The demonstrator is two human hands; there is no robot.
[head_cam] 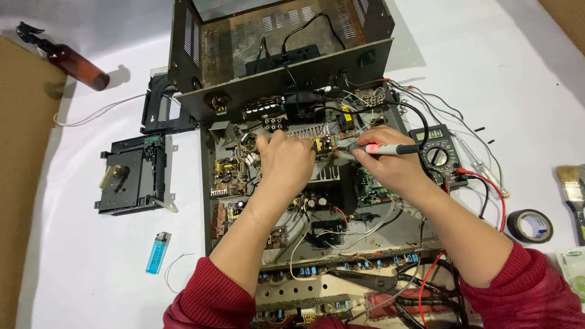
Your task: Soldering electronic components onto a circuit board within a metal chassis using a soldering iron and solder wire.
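Both hands work inside the opened amplifier chassis [304,201] at the middle of the frame. Left hand [285,159] presses fingertips down on a small circuit board [324,146] just above centre, closed loosely around nothing I can make out. Right hand [390,163] is clamped on a pen-shaped soldering iron [381,148], its red light glowing and its tip pointing left toward that same board. By my judgement this is the soldering step on that board, and the tip needs to land steadily on one joint while the left fingers keep clear of the heat. Right of the chassis lies a multimeter [440,152] with red and black leads; a blue lighter [158,253] rests on the white counter [73,244] at lower left.
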